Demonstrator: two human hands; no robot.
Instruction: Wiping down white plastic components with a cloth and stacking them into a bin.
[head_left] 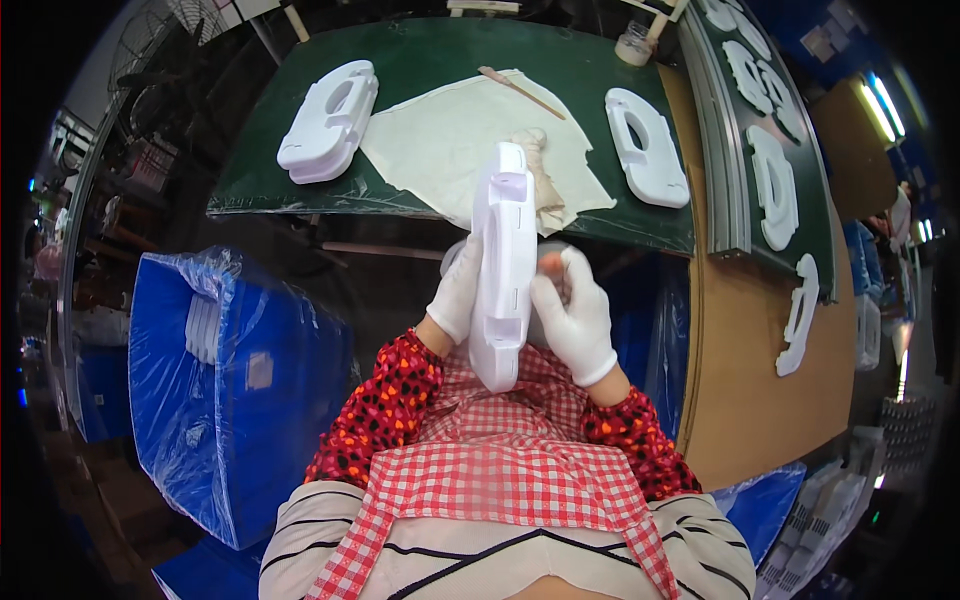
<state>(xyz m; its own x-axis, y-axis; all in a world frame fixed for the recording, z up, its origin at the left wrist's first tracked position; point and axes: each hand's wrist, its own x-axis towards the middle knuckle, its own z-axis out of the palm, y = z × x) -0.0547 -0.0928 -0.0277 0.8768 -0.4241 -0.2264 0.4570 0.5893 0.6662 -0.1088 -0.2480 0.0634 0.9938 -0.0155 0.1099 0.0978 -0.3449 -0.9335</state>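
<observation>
A white molded plastic part (512, 255), stood on edge with an oval opening through it, is held upright before my chest. Wrapped round its left side is my left hand (460, 290), in a white glove; some of its fingers are hidden behind the part. My right hand (578, 318), also gloved, is close to the part's right side. Its fingers are half curled and apart from the thumb, with bare fingertip skin showing. Whether the thumb touches the part I cannot tell. Beyond them, a pale cloth (440, 140) lies on the green table (440, 50).
Similar white parts lie on the table's left (328, 122) and right (645, 150). A thin brown stick (522, 93) and a crumpled rag (540, 180) rest on the cloth. Left stands a plastic-lined blue bin (285, 390). A conveyor (770, 110) with several white parts runs along the right.
</observation>
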